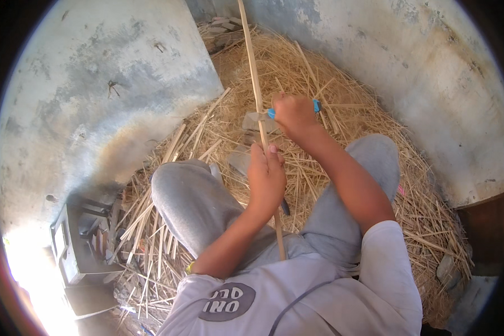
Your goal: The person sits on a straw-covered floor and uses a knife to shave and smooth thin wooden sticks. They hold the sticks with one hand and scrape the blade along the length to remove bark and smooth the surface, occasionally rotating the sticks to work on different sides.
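A long, narrow bamboo strip (pixel 252 61) runs from the top of the view down to my lap. My left hand (pixel 267 175) is closed around it in front of my bent legs. Farther up the strip, my right hand (pixel 295 116) is a fist on the blue handle of a knife (pixel 271 113). Its greyish blade reaches left and lies across the strip, touching it. Below the blade is a flat grey piece (pixel 239 161), partly hidden by my left hand; its kind is unclear. A dark rod-like end (pixel 285 207) shows beside my left wrist.
Shavings and split strips (pixel 341 120) cover the floor around my crossed legs. A worn wall panel (pixel 106 73) stands at the left, another wall (pixel 431 84) at the right. A small grey open-fronted cabinet (pixel 73 246) is at the lower left, and a stone (pixel 448 270) at the lower right.
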Demonstrator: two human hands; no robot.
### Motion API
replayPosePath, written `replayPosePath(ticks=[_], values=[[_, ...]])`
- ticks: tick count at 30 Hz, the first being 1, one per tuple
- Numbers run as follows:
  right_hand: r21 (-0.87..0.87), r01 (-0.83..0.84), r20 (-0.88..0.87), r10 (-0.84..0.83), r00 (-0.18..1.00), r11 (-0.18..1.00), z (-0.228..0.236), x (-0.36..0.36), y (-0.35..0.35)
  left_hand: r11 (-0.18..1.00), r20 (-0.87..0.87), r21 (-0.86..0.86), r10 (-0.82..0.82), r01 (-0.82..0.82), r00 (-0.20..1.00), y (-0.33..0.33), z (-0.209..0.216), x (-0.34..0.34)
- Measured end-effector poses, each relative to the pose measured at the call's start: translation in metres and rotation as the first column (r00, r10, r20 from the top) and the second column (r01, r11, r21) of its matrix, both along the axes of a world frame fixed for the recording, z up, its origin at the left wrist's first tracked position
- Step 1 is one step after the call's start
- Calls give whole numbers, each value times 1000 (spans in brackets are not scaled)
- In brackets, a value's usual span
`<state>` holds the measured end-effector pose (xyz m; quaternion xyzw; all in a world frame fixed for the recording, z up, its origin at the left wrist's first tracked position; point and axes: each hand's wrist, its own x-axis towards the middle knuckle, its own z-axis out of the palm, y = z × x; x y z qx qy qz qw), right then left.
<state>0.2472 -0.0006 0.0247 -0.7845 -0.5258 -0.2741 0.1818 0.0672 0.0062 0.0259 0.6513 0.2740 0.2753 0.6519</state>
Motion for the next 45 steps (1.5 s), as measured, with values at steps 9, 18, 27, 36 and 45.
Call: replayPosePath(ticks=[9,18,27,36,45], values=[[-194,-398,-853,46,521,897,28,8,-6,964,133,-229,-111,139,985,5,10,-2],[-110,-95,-240,66,969,989,23,-28,-13,997,-38,70,17,-15,999,8,0,-4],[-289,34,-123,-72,990,957,4,-15,-7,920,-147,390,93,-29,985,5,-5,2],[-138,-35,-409,-24,912,990,35,4,-15,992,118,-55,-109,116,987,8,6,13],[-10,-99,-396,87,914,995,35,-3,-28,869,240,-391,-222,304,945,15,15,10]])
